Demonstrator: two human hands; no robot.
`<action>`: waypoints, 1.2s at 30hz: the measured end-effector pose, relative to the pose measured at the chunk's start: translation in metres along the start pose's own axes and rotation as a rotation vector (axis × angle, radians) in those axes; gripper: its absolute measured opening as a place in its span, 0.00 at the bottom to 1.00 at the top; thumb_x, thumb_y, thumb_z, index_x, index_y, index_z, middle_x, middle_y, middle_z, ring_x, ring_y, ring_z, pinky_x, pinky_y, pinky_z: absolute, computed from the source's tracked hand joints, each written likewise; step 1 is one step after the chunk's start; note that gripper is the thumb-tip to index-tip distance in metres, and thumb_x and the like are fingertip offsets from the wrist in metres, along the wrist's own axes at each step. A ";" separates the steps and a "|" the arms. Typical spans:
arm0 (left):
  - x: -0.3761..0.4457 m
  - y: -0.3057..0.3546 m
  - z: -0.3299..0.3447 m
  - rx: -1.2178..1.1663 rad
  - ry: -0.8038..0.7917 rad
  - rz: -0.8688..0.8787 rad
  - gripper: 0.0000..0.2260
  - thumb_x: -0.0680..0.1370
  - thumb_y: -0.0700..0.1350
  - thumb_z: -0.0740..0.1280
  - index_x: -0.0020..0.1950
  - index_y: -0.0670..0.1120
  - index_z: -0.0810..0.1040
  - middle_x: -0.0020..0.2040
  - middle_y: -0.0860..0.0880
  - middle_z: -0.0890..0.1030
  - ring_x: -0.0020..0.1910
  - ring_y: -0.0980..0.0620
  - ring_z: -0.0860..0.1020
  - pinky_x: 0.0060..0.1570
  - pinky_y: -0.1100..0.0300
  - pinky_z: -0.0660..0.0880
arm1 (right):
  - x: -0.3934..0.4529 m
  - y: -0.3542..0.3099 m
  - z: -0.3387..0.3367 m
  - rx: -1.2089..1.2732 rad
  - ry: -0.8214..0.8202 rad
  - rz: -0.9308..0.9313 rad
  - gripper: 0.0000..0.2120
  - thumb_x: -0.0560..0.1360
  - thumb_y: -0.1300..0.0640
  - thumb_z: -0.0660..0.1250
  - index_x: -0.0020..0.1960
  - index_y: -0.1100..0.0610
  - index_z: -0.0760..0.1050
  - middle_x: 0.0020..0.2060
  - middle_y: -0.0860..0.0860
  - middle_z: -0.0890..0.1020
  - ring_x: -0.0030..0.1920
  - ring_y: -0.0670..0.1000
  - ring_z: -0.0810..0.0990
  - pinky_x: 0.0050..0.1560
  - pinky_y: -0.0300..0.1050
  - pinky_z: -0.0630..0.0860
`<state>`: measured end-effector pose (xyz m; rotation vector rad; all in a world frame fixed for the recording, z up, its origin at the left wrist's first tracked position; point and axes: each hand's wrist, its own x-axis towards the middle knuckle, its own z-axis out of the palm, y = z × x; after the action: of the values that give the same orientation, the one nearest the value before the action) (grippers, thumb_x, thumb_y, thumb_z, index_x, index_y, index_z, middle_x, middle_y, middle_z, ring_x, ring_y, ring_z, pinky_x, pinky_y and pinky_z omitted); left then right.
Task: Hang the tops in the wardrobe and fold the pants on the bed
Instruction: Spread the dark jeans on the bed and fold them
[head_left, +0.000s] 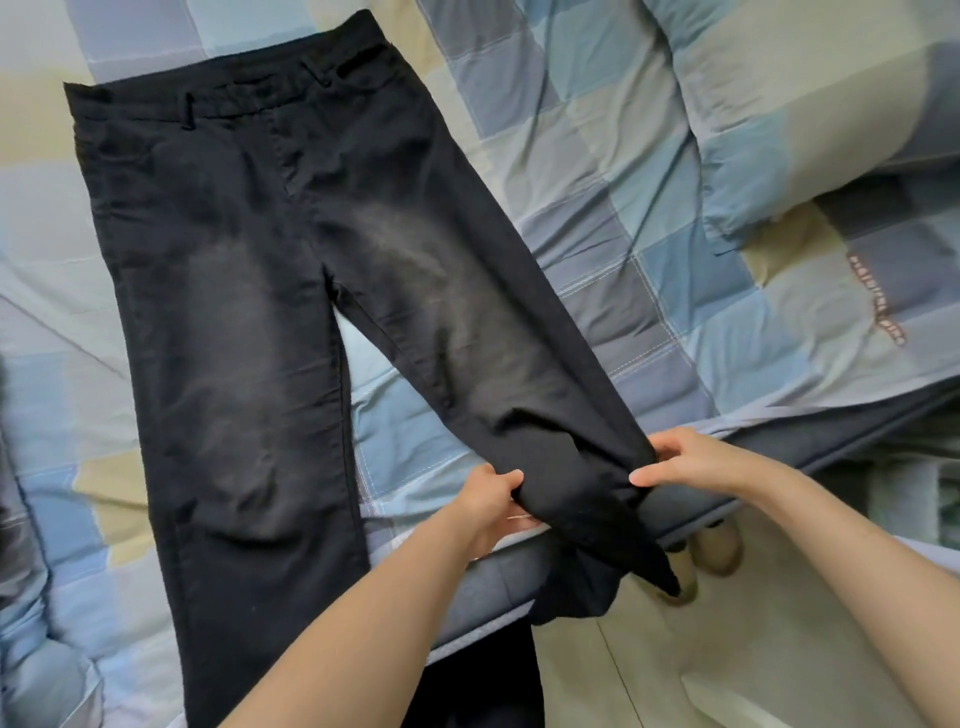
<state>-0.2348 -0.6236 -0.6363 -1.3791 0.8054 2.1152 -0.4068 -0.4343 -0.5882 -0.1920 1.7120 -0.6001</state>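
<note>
Black faded pants (249, 291) lie flat on the bed, waistband at the top, legs spread toward me. The right leg runs diagonally to the bed's edge, and its cuff hangs over the edge. My left hand (488, 501) pinches that leg on its left side near the cuff. My right hand (691, 460) grips the same leg on its right side. The left leg lies straight and reaches the bottom of the view.
The bed (613, 218) has a checked blue, grey and beige cover. A pillow (810, 104) in the same pattern lies at the upper right. The bed's grey edge (810, 441) runs diagonally, with pale floor (727, 649) and my feet beyond it.
</note>
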 end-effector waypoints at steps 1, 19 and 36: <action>-0.002 -0.002 0.003 -0.034 -0.012 0.008 0.10 0.83 0.36 0.55 0.62 0.41 0.72 0.48 0.46 0.82 0.37 0.49 0.83 0.37 0.52 0.81 | -0.006 -0.002 -0.002 0.018 0.014 -0.016 0.09 0.73 0.63 0.71 0.53 0.57 0.81 0.50 0.49 0.85 0.53 0.46 0.82 0.56 0.39 0.76; -0.014 -0.064 0.015 -0.265 0.118 0.245 0.21 0.77 0.56 0.69 0.64 0.43 0.77 0.58 0.47 0.84 0.56 0.47 0.82 0.50 0.53 0.80 | -0.068 0.023 -0.007 -0.567 0.476 -0.189 0.14 0.77 0.44 0.62 0.37 0.50 0.73 0.31 0.43 0.77 0.38 0.50 0.75 0.38 0.44 0.72; -0.073 -0.126 0.005 0.346 0.017 0.066 0.09 0.78 0.44 0.70 0.55 0.40 0.81 0.36 0.54 0.82 0.32 0.57 0.79 0.36 0.65 0.75 | -0.071 0.088 -0.004 -0.263 0.249 -0.004 0.08 0.74 0.59 0.70 0.42 0.60 0.72 0.29 0.46 0.78 0.33 0.48 0.75 0.36 0.41 0.69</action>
<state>-0.1257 -0.5364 -0.5933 -1.2008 1.1743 1.9002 -0.3764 -0.3273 -0.5695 -0.3171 2.0319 -0.4118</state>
